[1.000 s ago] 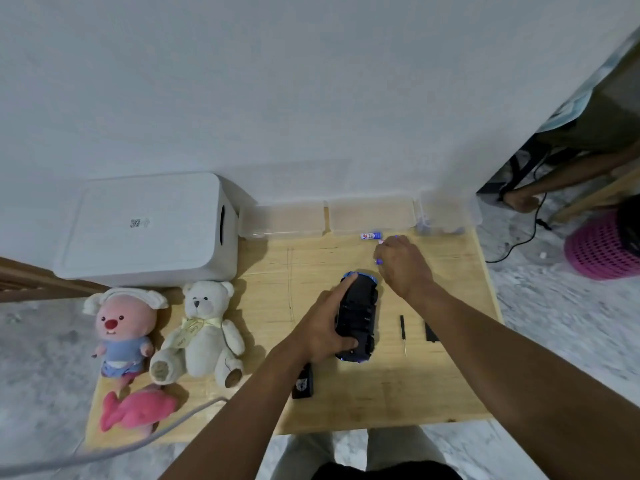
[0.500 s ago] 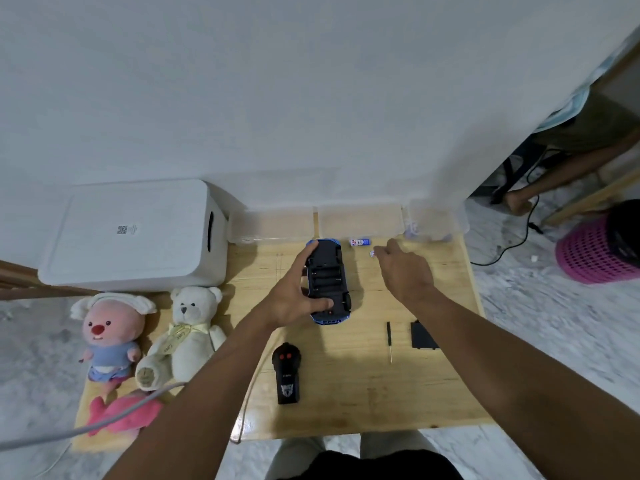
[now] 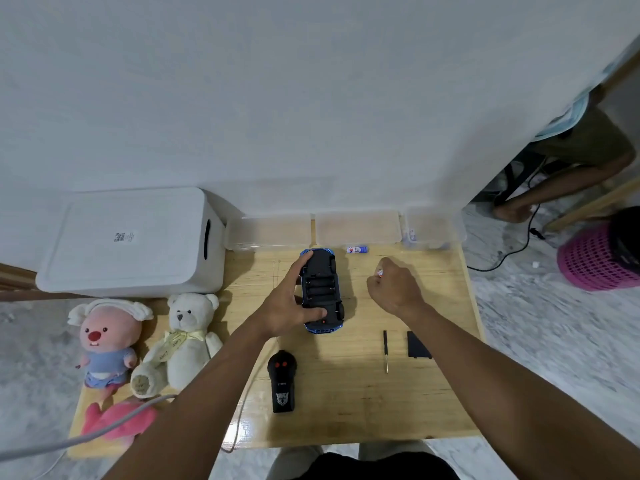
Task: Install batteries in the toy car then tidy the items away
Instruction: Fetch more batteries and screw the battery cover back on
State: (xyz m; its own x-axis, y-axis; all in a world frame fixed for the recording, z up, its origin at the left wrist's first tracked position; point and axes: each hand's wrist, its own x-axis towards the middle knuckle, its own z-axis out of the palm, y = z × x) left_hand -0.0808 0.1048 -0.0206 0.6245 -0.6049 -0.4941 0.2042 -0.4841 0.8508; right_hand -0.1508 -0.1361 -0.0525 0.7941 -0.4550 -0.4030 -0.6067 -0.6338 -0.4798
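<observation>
Remote: near middle of the wooden table, lying free.
Screwdriver: right of the remote, beside the black cover.
Left hand: grasping the toy car, thumb on its near end, fingers along its left side.
Toy car: upside down, mid-table, battery slots open and facing up.
Right hand: just right of the car, closed on a small battery at the fingertips.
Loose battery: far side, beyond the right hand.
Clear boxes: far edge against the wall; contents unclear.
</observation>
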